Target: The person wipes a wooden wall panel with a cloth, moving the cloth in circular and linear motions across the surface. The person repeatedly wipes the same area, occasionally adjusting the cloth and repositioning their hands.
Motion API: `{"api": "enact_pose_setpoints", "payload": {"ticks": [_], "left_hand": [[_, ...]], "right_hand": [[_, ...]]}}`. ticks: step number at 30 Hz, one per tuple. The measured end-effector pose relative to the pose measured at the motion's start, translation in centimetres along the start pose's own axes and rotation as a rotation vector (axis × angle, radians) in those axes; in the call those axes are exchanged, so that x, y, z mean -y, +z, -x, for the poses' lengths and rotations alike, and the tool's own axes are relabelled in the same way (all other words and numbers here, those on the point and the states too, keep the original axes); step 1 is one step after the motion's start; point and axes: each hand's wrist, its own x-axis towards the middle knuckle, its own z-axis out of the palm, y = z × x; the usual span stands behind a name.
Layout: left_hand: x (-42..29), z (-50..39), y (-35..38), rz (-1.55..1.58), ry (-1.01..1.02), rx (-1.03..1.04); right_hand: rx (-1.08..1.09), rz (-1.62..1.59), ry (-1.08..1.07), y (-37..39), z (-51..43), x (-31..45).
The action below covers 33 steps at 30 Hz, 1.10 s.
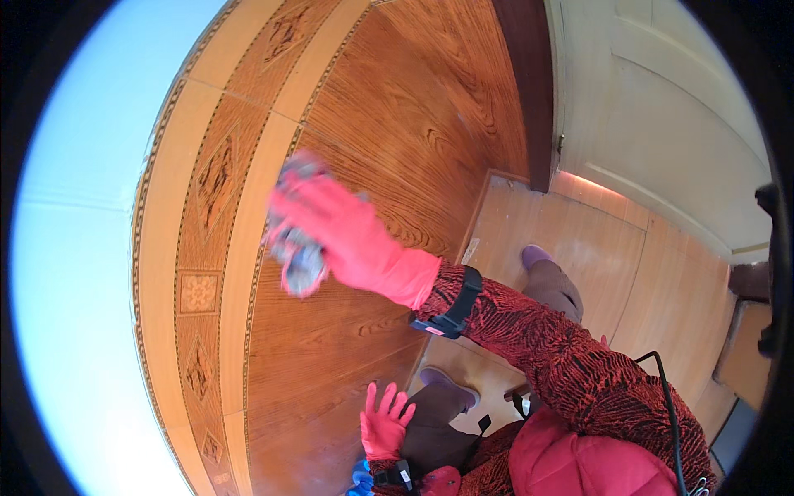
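My right hand (344, 232), in a pink rubber glove, holds a crumpled grey and pink cloth (303, 263) against or close to the wood-patterned wall panel (322, 328). Motion blurs both hand and cloth, which are at the panel's inlaid-look border (214, 180). Lower down, my left hand (386, 421) wears a matching glove; its fingers are spread and it holds nothing. It is beside the lower part of the panel and my leg, and I cannot tell whether it touches the panel. Dark straps sit around both wrists over patterned red and black sleeves.
Past a dark brown door frame (533, 93) is a pale panelled door (670, 124) at upper right. My purple shoes (535, 255) stand on the light wood-look floor (626, 273). A black cable (667, 397) runs by my right arm. Something blue (361, 478) lies near my left wrist.
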Motion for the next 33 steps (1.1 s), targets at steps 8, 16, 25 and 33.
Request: {"api": "enact_pose_setpoints", "payload": {"ticks": [8, 16, 25, 33], "left_hand": [[0.1, 0.0, -0.4, 0.046, 0.0, -0.011], [0.0, 0.6, -0.8, 0.07, 0.017, -0.004], [-0.1, 0.6, -1.2, 0.043, 0.029, 0.017], [-0.2, 1.1, -1.4, 0.043, 0.038, 0.02]], "right_hand": [[0.05, 0.267, 0.007, -0.5, -0.3, -1.9], [-0.426, 0.062, 0.431, -1.1, 4.1, -10.3], [-0.492, -0.486, 1.368, 0.3, 9.9, -9.0], [-0.271, -0.079, 0.814, 0.2, 3.9, -4.4]]}}
